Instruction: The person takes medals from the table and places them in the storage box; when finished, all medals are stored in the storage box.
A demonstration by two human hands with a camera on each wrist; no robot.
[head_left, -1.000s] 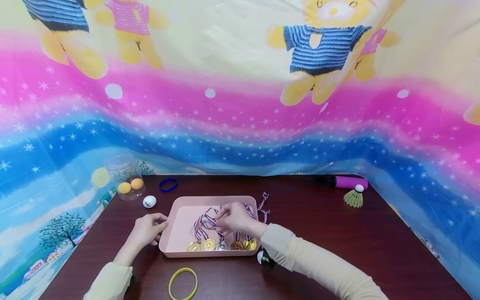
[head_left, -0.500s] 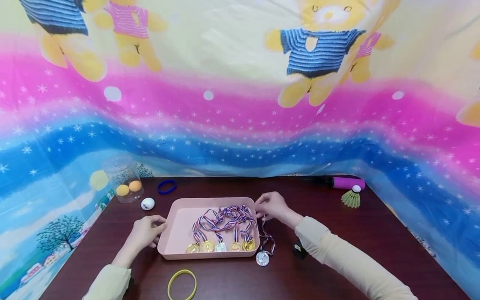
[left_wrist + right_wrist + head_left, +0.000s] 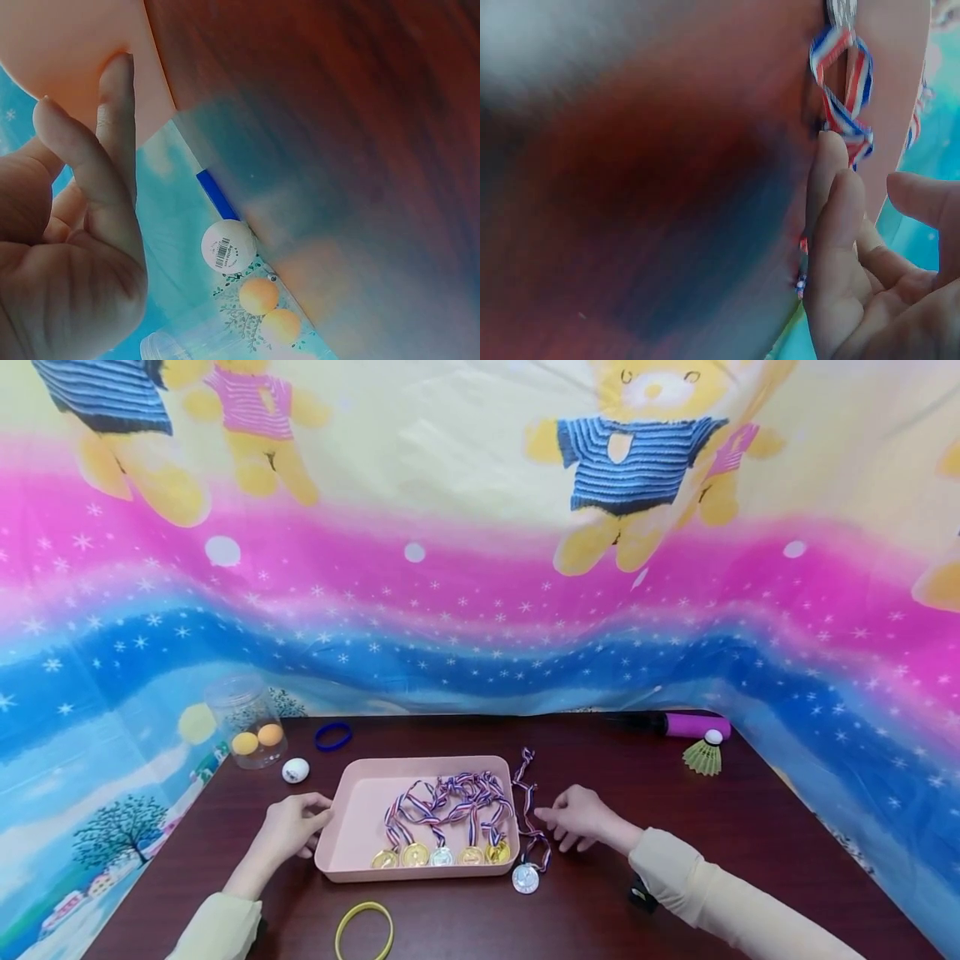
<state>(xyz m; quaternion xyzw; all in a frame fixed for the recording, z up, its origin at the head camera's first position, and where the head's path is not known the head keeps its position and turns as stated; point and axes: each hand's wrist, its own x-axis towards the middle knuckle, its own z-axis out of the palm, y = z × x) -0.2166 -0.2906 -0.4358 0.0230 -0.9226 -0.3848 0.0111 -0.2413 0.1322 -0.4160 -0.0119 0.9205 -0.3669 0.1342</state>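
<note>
Dark wood table [image 3: 675, 860] under me. My left hand [image 3: 288, 827] rests relaxed against the pink tray [image 3: 352, 822]; my right hand [image 3: 581, 827] lies loose, holding nothing, fingertips [image 3: 832, 150] just beside the ribbon [image 3: 527, 802] of the silver medal [image 3: 526, 877] outside the tray. Ribbon looks limp and light, likely slippery; I'd pinch it near the disc.

The dark wooden surface [image 3: 630, 187] smears into blur in both wrist views; the clear plastic jar [image 3: 161, 349] and yellow rubber band [image 3: 365, 930] run off-frame.
</note>
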